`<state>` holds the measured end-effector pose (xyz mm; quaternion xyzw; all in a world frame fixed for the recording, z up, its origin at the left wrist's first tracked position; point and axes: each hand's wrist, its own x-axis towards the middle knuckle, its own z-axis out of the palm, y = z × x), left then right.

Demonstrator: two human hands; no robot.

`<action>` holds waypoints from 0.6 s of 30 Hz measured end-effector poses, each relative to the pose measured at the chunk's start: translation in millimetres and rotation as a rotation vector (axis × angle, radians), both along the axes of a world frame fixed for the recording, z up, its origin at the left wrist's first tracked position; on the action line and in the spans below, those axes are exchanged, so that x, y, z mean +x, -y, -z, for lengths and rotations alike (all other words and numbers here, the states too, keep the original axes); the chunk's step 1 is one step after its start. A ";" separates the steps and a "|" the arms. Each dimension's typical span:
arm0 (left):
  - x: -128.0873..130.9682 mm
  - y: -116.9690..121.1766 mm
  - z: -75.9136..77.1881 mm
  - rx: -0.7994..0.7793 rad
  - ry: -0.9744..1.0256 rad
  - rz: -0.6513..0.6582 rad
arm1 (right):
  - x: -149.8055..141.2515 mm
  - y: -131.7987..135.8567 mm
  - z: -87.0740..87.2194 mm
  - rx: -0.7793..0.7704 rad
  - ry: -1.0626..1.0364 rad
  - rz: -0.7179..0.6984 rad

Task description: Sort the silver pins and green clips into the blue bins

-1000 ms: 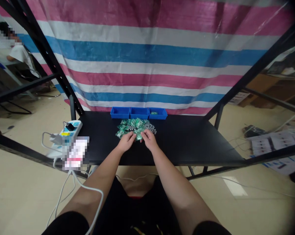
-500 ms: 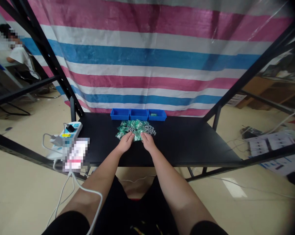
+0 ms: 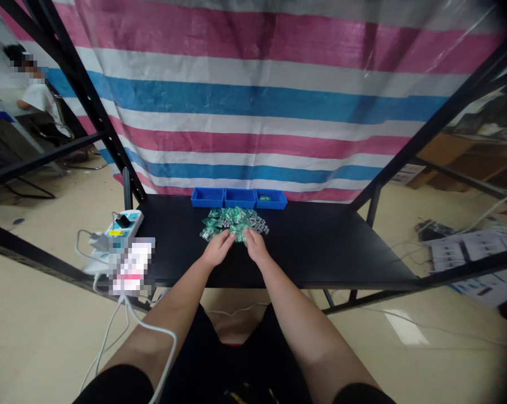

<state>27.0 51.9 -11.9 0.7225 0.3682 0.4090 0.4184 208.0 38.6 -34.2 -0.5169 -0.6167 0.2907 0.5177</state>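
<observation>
On the black table lies a pile of small clear-green plastic bags (image 3: 236,213), with small grey parts (image 3: 259,225) heaped at its right side. My left hand (image 3: 218,248) is at the pile's near edge, thumb and fingers closed on the left side of a green plastic bag (image 3: 238,232). Opposite it, my right hand (image 3: 255,246) pinches the right side of the same bag. The fingertips are partly hidden, and the bag's contents are too small to make out.
Three joined blue bins (image 3: 240,197) stand behind the pile; the right one holds a green packet. A power strip (image 3: 129,224) with plugs and a blurred-out phone (image 3: 131,266) sit at the table's left end. White cables (image 3: 169,332) cross my left arm. A person (image 3: 40,98) sits far left.
The view has shifted slightly. Both hands remain at the bag, with the fingers only slightly moved and the bag showing a little more between them.
</observation>
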 end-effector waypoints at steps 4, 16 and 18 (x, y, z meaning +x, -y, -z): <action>1.2 -2.5 2.5 0.097 -0.074 -0.048 | -1.9 2.3 -3.9 0.036 0.079 -0.011; 1.3 -4.3 4.0 0.043 -0.020 -0.049 | -3.9 5.4 -10.0 0.065 0.138 0.009; 1.8 -5.2 4.3 -0.026 0.031 -0.027 | -3.8 7.6 -10.8 0.082 0.162 0.009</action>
